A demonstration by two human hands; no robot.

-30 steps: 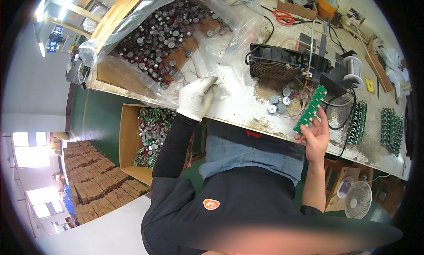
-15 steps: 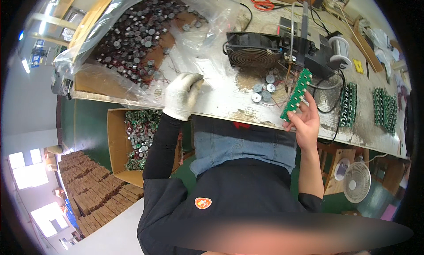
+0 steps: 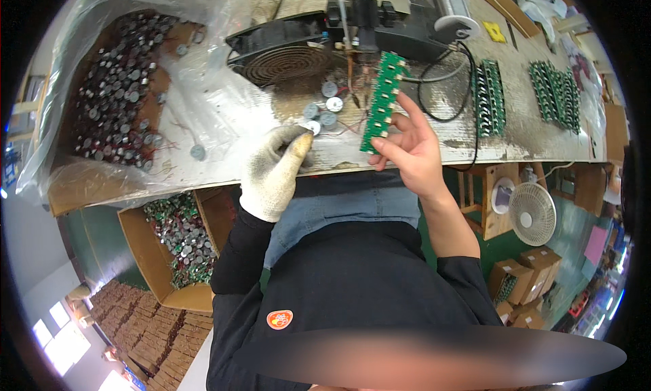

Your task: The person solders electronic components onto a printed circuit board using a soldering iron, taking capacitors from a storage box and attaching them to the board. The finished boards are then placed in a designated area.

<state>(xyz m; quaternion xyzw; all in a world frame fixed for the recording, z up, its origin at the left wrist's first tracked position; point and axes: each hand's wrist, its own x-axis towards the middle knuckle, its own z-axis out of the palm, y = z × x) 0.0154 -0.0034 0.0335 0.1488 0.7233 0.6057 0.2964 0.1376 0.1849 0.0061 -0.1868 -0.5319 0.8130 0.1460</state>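
Note:
My right hand (image 3: 408,148) is bare and holds a long green circuit board strip (image 3: 382,101) upright over the bench edge, its top end near the soldering fixture (image 3: 380,18). My left hand (image 3: 273,169) wears a white glove and pinches a small round silver part (image 3: 313,127) at the fingertips. Several more round silver parts (image 3: 325,106) with thin red wires lie on the bench just beyond that hand, in front of a black fan (image 3: 285,49).
A clear plastic sheet (image 3: 203,99) covers a box of round parts (image 3: 115,99) at the left. Racks of green boards (image 3: 489,96) stand on the right of the bench with a solder spool (image 3: 451,1). Below, a cardboard box of parts (image 3: 176,235) and a small white fan (image 3: 532,213).
My gloved left hand has moved right from the plastic sheet to the loose round parts and pinched one. My right hand still holds the green board, now nearer the fixture.

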